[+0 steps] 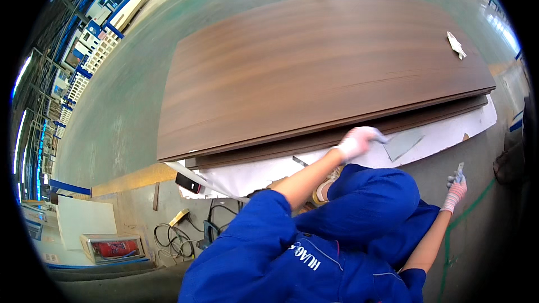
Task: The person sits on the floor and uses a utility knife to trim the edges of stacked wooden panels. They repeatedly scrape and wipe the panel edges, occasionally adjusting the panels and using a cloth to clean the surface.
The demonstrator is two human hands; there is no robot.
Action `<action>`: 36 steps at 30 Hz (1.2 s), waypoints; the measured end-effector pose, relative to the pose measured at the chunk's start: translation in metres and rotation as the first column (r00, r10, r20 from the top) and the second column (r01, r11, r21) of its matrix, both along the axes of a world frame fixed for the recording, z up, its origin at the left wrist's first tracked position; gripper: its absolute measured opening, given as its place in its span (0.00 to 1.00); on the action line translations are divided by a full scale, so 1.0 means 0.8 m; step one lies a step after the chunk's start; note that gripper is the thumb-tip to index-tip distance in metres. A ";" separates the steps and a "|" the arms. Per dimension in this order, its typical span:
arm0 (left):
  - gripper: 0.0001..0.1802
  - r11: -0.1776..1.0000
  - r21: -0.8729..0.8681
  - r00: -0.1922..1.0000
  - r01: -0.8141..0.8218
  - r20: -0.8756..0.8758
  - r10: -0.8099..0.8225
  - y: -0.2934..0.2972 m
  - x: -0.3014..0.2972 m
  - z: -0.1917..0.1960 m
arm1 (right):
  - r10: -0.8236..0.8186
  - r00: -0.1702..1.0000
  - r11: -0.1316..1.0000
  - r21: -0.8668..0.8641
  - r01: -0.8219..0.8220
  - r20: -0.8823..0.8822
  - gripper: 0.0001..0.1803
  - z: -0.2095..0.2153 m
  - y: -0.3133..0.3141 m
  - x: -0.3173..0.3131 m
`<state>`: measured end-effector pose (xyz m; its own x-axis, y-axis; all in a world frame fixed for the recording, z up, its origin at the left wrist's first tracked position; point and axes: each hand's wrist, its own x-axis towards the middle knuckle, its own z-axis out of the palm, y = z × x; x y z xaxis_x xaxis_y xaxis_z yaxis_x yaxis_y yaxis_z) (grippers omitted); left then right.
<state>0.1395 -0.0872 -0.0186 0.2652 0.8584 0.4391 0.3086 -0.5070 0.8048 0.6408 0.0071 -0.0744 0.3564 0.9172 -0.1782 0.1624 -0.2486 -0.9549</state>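
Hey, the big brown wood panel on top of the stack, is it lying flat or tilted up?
Flat. The brown panel rests face up on the stack, edges lined up with the boards beneath; the left hand is at its near edge.

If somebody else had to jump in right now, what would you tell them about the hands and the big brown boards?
Left hand: gloved, reaching to the near edge of the stacked brown panels, by the white sheet under them; its grip is not clear.
Right hand: gloved, shut on a small grey tool, held away from the stack.
A loose white strip trails off the near edge on the left. A white glove lies on the top panel's far right corner.
Done and left: cannot tell from this view.
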 end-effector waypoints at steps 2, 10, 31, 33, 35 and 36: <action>0.24 0.980 -0.116 0.987 -0.162 -0.028 0.159 -0.077 -0.056 -0.016 | 0.049 0.998 0.998 -0.044 -0.047 0.040 0.10 -0.003 0.011 0.030; 0.16 0.121 -0.875 0.540 -0.469 -0.176 0.823 -0.626 -0.205 -0.199 | 0.256 0.942 0.967 -0.075 -0.245 0.216 0.08 -0.027 -0.005 -0.062; 0.13 0.160 -0.907 0.159 -0.389 0.104 0.982 -0.538 -0.203 -0.064 | 0.656 0.689 0.615 0.313 -0.724 0.307 0.14 0.072 -0.030 -0.378; 0.18 0.038 -0.935 -0.078 -0.352 0.069 0.995 -0.547 -0.222 -0.086 | 0.649 0.741 0.671 0.330 -0.664 0.171 0.12 0.078 -0.032 -0.357; 0.19 -0.159 -0.895 -0.164 -0.417 -0.097 0.982 -0.562 -0.248 -0.102 | 0.584 0.783 0.709 0.337 -0.620 0.212 0.10 0.078 -0.030 -0.338; 0.19 -0.297 -0.819 -0.205 -0.491 -0.223 0.953 -0.579 -0.274 -0.127 | 0.570 0.797 0.716 0.353 -0.602 0.201 0.09 0.072 -0.028 -0.336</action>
